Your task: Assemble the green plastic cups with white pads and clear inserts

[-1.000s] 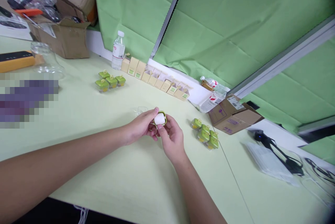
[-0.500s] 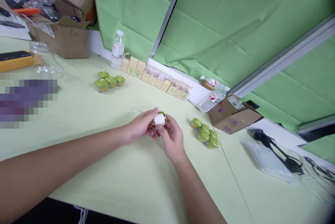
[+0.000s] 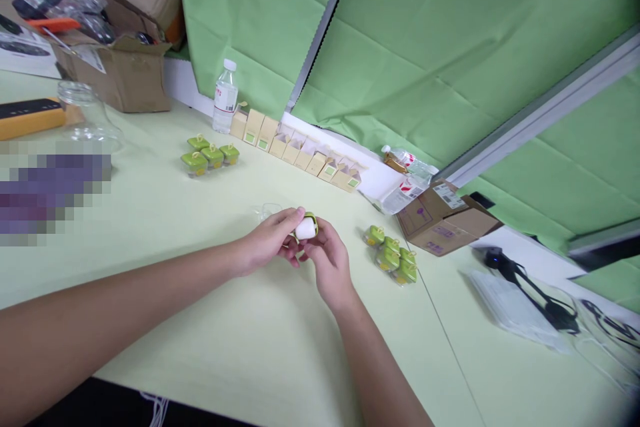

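Both hands meet over the middle of the table around a small green lid (image 3: 312, 216) with a white block (image 3: 305, 228) seated in its inner side. My left hand (image 3: 270, 238) grips the lid's left edge between thumb and fingers. My right hand (image 3: 329, 260) has its fingers curled behind the lid's right side, with the thumb just below the white block. Behind my left hand stands a small clear plastic cup (image 3: 271, 208), partly hidden. Green-lidded clear containers (image 3: 213, 156) form a group at the far left, and more green-lidded containers (image 3: 389, 256) sit right of my right hand.
A row of small cardboard boxes (image 3: 295, 147) lines the wall beside an upright water bottle (image 3: 225, 97). At left are a glass jar (image 3: 87, 117) and an open carton (image 3: 127, 74). Rightward lie plastic bottles (image 3: 400, 194), a cardboard box (image 3: 445, 217) and black cables (image 3: 540, 297).
The lid has tilted slightly in my hands, and my right thumb has slid down off the white block's lower edge. Everything else stays in place.
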`<state>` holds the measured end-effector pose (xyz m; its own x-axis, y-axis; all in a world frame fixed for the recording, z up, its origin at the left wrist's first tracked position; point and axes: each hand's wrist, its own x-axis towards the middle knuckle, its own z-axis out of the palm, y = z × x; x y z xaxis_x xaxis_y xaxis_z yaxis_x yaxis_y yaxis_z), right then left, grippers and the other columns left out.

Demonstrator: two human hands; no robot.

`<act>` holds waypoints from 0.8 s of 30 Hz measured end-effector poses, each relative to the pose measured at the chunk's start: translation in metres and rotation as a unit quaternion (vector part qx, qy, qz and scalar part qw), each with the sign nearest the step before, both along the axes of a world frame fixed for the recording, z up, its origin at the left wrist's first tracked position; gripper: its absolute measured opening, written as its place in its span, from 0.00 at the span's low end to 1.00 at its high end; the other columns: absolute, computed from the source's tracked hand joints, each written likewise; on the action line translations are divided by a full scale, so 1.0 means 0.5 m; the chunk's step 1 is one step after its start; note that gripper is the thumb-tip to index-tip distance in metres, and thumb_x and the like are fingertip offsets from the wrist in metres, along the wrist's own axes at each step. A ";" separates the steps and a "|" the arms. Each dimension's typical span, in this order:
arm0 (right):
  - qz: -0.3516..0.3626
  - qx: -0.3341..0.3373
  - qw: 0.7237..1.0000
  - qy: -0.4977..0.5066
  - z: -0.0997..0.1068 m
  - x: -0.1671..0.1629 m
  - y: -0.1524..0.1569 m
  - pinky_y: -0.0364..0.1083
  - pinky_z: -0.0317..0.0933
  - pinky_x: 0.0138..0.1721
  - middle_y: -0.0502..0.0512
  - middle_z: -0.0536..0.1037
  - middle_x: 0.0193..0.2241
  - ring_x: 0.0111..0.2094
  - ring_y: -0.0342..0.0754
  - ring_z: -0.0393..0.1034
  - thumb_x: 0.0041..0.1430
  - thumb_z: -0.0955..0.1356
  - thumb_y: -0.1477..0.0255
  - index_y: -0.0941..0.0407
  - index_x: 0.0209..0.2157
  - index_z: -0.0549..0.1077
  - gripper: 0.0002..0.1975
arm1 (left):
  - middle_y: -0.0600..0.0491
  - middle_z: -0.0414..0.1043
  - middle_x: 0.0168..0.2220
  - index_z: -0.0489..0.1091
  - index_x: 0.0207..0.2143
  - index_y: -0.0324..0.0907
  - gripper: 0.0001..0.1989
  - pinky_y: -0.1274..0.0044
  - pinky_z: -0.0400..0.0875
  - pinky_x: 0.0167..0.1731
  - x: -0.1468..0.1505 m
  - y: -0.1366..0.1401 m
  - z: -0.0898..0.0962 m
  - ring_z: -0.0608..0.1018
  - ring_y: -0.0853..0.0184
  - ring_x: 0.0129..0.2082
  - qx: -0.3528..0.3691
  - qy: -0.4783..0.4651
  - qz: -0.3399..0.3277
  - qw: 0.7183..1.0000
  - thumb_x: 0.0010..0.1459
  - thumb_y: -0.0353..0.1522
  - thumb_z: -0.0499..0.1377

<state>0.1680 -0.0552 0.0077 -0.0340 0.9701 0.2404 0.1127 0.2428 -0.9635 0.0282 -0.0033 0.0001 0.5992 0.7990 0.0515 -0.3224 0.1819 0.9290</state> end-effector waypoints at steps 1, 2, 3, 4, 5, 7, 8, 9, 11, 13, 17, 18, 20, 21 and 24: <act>0.000 -0.004 1.000 0.008 0.003 0.004 0.001 0.46 0.67 0.30 0.52 0.77 0.34 0.32 0.48 0.73 0.58 0.65 0.72 0.53 0.47 0.71 0.15 | 0.55 0.64 0.27 0.65 0.34 0.41 0.22 0.76 0.73 0.22 0.000 0.001 -0.001 0.69 0.71 0.22 0.021 0.011 0.010 1.000 0.61 0.52 0.53; -0.005 -0.008 1.000 0.015 0.005 0.008 0.002 0.47 0.68 0.32 0.53 0.77 0.36 0.35 0.49 0.72 0.58 0.64 0.71 0.53 0.47 0.72 0.14 | 0.56 0.63 0.27 0.65 0.33 0.41 0.21 0.77 0.73 0.22 -0.001 0.002 -0.003 0.69 0.71 0.22 0.046 0.021 0.020 0.999 0.61 0.51 0.54; -0.012 -0.011 1.000 0.023 0.007 0.012 0.004 0.47 0.68 0.33 0.54 0.77 0.38 0.37 0.50 0.72 0.59 0.64 0.69 0.54 0.46 0.73 0.14 | 0.56 0.63 0.27 0.64 0.32 0.41 0.20 0.77 0.73 0.22 -0.003 0.003 -0.004 0.68 0.71 0.23 0.074 0.029 0.030 0.996 0.60 0.50 0.55; -0.021 -0.014 0.999 0.032 0.008 0.016 0.005 0.47 0.68 0.34 0.55 0.77 0.40 0.39 0.50 0.71 0.61 0.63 0.68 0.54 0.45 0.74 0.13 | 0.56 0.63 0.28 0.64 0.32 0.41 0.19 0.78 0.72 0.22 -0.005 0.004 -0.006 0.68 0.71 0.23 0.104 0.038 0.038 0.993 0.60 0.49 0.56; -0.029 -0.017 0.999 0.042 0.009 0.019 0.007 0.48 0.69 0.35 0.56 0.77 0.41 0.40 0.51 0.71 0.61 0.63 0.66 0.55 0.43 0.75 0.13 | 0.56 0.64 0.28 0.64 0.33 0.42 0.18 0.79 0.71 0.23 -0.008 0.005 -0.006 0.69 0.71 0.24 0.138 0.052 0.046 0.988 0.61 0.48 0.56; -0.041 -0.027 0.997 0.058 0.010 0.023 0.010 0.48 0.68 0.37 0.56 0.77 0.40 0.40 0.50 0.71 0.62 0.64 0.64 0.55 0.41 0.77 0.13 | 0.55 0.65 0.29 0.66 0.36 0.42 0.16 0.80 0.67 0.23 -0.017 0.007 -0.006 0.69 0.71 0.25 0.218 0.104 0.057 0.969 0.61 0.46 0.57; -0.045 -0.033 0.997 0.062 0.010 0.025 0.011 0.47 0.68 0.38 0.55 0.78 0.39 0.40 0.49 0.71 0.61 0.66 0.64 0.54 0.39 0.77 0.12 | 0.55 0.66 0.29 0.66 0.37 0.43 0.15 0.80 0.65 0.23 -0.021 0.008 -0.005 0.68 0.70 0.25 0.263 0.135 0.061 0.953 0.60 0.45 0.58; -0.048 -0.039 0.996 0.063 0.009 0.025 0.012 0.47 0.67 0.38 0.54 0.78 0.38 0.39 0.49 0.72 0.60 0.67 0.64 0.54 0.38 0.77 0.10 | 0.56 0.66 0.28 0.66 0.38 0.43 0.14 0.80 0.62 0.24 -0.026 0.008 -0.004 0.68 0.70 0.25 0.306 0.166 0.065 0.935 0.59 0.45 0.59; -0.051 -0.044 0.996 0.061 0.010 0.026 0.014 0.47 0.67 0.39 0.53 0.79 0.37 0.38 0.48 0.72 0.57 0.70 0.64 0.54 0.35 0.77 0.08 | 0.57 0.66 0.27 0.66 0.41 0.44 0.16 0.79 0.58 0.23 -0.034 0.009 -0.003 0.67 0.70 0.23 0.367 0.206 0.069 0.905 0.57 0.44 0.62; -0.049 -0.044 0.996 0.056 0.010 0.026 0.015 0.47 0.66 0.40 0.53 0.79 0.36 0.37 0.48 0.72 0.54 0.72 0.64 0.54 0.32 0.76 0.08 | 0.57 0.67 0.29 0.65 0.46 0.46 0.20 0.79 0.56 0.23 -0.038 0.010 -0.004 0.67 0.70 0.22 0.387 0.220 0.073 0.893 0.55 0.44 0.64; -0.053 -0.040 0.997 0.039 0.008 0.028 0.016 0.47 0.65 0.40 0.53 0.78 0.33 0.35 0.47 0.71 0.55 0.72 0.63 0.56 0.31 0.75 0.10 | 0.55 0.69 0.32 0.63 0.52 0.48 0.27 0.78 0.57 0.25 -0.040 0.012 -0.007 0.70 0.68 0.24 0.399 0.227 0.078 0.885 0.53 0.44 0.65; -0.059 -0.035 0.997 0.034 0.007 0.028 0.016 0.47 0.65 0.40 0.53 0.78 0.32 0.35 0.47 0.70 0.56 0.71 0.63 0.56 0.32 0.75 0.10 | 0.55 0.70 0.33 0.62 0.53 0.48 0.28 0.78 0.58 0.26 -0.040 0.013 -0.007 0.71 0.67 0.25 0.405 0.231 0.081 0.881 0.53 0.44 0.65; -0.076 -0.022 0.996 0.029 0.006 0.027 0.016 0.46 0.64 0.39 0.52 0.77 0.32 0.34 0.46 0.70 0.57 0.71 0.62 0.56 0.32 0.74 0.10 | 0.53 0.71 0.35 0.61 0.55 0.48 0.29 0.77 0.61 0.28 -0.041 0.014 -0.005 0.73 0.65 0.28 0.417 0.240 0.085 0.872 0.53 0.45 0.64; -0.085 -0.016 0.996 0.028 0.005 0.027 0.016 0.46 0.64 0.39 0.52 0.77 0.32 0.34 0.46 0.69 0.57 0.71 0.62 0.56 0.32 0.74 0.11 | 0.53 0.71 0.35 0.61 0.55 0.48 0.29 0.77 0.62 0.28 -0.041 0.014 -0.004 0.73 0.65 0.29 0.422 0.242 0.085 0.869 0.54 0.45 0.64; -0.099 -0.006 0.995 0.029 0.004 0.026 0.015 0.45 0.63 0.37 0.52 0.76 0.31 0.33 0.46 0.69 0.57 0.71 0.62 0.56 0.32 0.73 0.11 | 0.51 0.72 0.37 0.62 0.55 0.47 0.27 0.76 0.63 0.29 -0.039 0.014 -0.004 0.73 0.64 0.32 0.428 0.232 0.077 0.870 0.55 0.44 0.63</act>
<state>0.1807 -0.0478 0.0097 0.1721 0.9591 0.2248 0.1025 0.2096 -0.9724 0.0087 0.0039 -0.0020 0.6040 0.6590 0.4482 0.1635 -0.6529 0.7396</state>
